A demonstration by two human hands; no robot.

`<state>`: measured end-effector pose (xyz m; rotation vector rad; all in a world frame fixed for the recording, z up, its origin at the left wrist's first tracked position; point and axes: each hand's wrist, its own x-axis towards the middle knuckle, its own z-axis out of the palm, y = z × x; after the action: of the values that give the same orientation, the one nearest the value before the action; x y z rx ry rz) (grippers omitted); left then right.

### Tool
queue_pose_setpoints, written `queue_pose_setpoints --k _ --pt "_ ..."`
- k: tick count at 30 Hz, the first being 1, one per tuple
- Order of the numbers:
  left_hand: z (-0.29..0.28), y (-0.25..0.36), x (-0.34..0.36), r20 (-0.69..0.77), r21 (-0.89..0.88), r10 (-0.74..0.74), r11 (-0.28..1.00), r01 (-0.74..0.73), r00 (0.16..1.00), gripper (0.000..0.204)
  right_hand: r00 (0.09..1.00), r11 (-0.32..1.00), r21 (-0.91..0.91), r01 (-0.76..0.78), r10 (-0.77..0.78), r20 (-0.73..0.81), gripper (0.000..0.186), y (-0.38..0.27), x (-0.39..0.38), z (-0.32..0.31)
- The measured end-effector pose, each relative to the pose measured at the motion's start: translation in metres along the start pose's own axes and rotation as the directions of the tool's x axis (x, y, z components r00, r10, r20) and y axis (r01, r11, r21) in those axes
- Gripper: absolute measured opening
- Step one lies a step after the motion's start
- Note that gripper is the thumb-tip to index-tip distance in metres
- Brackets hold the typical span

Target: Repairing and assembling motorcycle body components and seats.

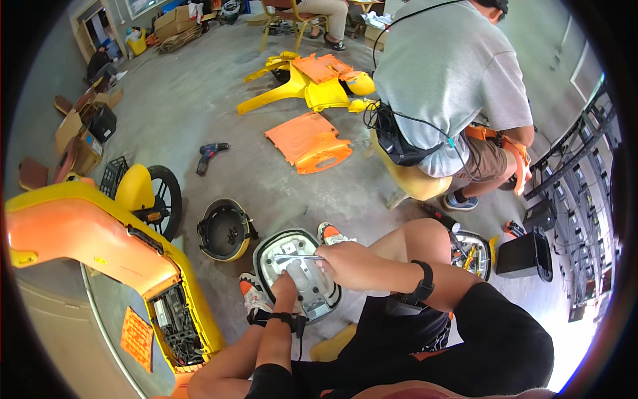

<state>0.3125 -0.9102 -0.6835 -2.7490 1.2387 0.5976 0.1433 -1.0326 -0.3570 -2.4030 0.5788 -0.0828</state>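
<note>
A rounded pale grey tray-like part with a dark rim lies between my feet. My right hand is closed on a slim silver tool, which reaches left across that part. Just below the tool's left end, my left hand is over the part's left half, fingers bent; what it holds, if anything, is hidden. An upturned helmet with small dark pieces inside sits to the left. At the right, a second container of tools and small items is partly behind my leg.
A yellow-orange scooter body fills the left. A drill, orange panels and yellow panels lie ahead. A person sits on a stool at upper right, beside metal racking. A black bin stands at right.
</note>
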Motion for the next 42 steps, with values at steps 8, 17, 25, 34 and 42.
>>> queue_pose_setpoints --k 8,17,25,34,42 --pt "-0.006 -0.001 0.004 0.108 0.059 0.041 0.997 -0.047 0.993 0.023 1.0 0.999 -0.038 -0.006 0.007 0.024 0.014 0.002 0.002 0.0" --pt "0.022 -0.007 0.004 0.006 -0.094 -0.053 0.994 0.053 0.999 0.039 1.0 1.0 0.015 -0.021 0.021 0.0 0.016 0.003 0.002 0.005" --pt "0.074 -0.053 0.034 -0.044 -0.418 0.335 0.85 -0.322 0.941 0.032 0.997 0.999 -0.004 -0.036 0.035 -0.072 0.015 0.007 0.007 0.001" --pt "0.035 -0.002 -0.006 -0.213 -0.333 -0.152 0.94 0.074 0.965 0.028 0.995 1.0 -0.021 -0.021 0.019 -0.099 0.013 0.003 0.004 -0.003" --pt "0.012 -0.006 0.013 0.214 -0.025 -0.031 0.999 0.037 0.976 0.019 0.996 0.999 -0.03 0.013 -0.016 -0.085 0.017 0.007 0.003 -0.007"
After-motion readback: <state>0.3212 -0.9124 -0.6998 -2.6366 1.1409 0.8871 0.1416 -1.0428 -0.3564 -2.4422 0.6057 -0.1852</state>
